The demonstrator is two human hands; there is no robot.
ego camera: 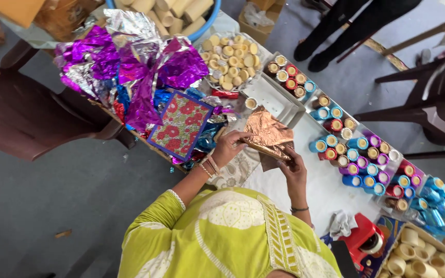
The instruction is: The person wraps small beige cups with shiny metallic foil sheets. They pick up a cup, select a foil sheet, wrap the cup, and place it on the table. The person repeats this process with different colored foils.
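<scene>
Foil sheet: a crinkled copper-coloured foil sheet [267, 133] is held above the white table [315, 190], near its front edge and just right of the floral card.
Left hand: the left hand [227, 148] grasps the sheet's left edge, fingers pinched on it; bangles sit on the wrist.
Right hand: the right hand [293, 166] grips the sheet's lower right corner from below.
Open room: bare white tabletop lies right of and below the hands, between them and the rows of wrapped rolls; grey floor is open on the left.
Floral card: a red-flowered card [180, 125] with a purple border leans tilted against the foil heap, just beside the left hand.
Foil heap: loose purple, silver and blue foil [130, 62] piles along the table's left edge.
Clear tub: a clear tub [231, 61] holds bare cardboard discs.
White tray: a white tray [276, 100] holds one small roll near its left end.
Wrapped rolls: blue, red and purple rolls [359, 157] stand in rows on the right.
Cardboard box: a box [422, 255] at lower right holds plain tubes.
Tape dispenser: a red dispenser [362, 239] sits near the table's near edge.
</scene>
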